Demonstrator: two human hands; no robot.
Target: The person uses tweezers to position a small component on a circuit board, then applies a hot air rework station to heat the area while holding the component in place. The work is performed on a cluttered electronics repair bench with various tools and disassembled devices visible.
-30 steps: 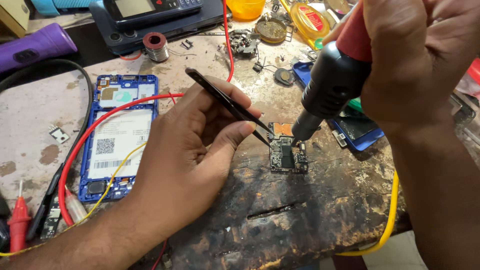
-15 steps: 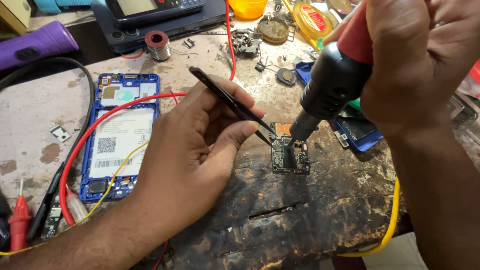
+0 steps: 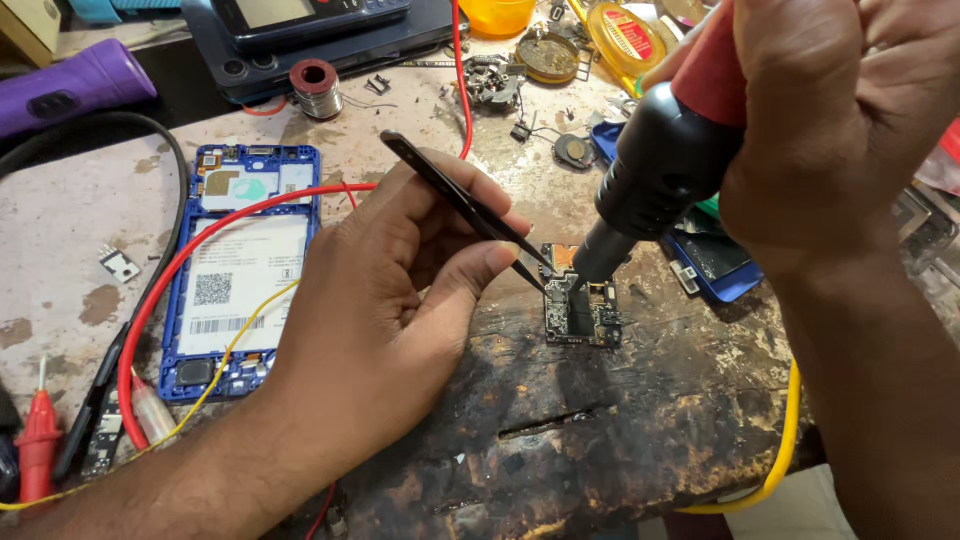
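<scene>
My left hand (image 3: 390,310) pinches black tweezers (image 3: 450,195), their tips touching the upper left of a small dark circuit board (image 3: 583,312) that lies on the scorched wooden block (image 3: 600,430). Held in my right hand (image 3: 830,120) is a black and red hot-air nozzle tool (image 3: 665,170), tilted down, with its narrow tip just over the same corner of the board. An opened blue phone frame (image 3: 240,270) with a white label lies to the left of my left hand.
Red (image 3: 200,250) and yellow (image 3: 790,440) wires loop over the bench. A red probe (image 3: 38,440) lies at the lower left, a solder spool (image 3: 315,85) and a dark meter at the back. Small parts, round tins (image 3: 550,55) and another blue phone part (image 3: 715,262) crowd the right.
The view has shifted slightly. Both hands hold their positions, tweezers and nozzle staying on the board's upper left corner.
</scene>
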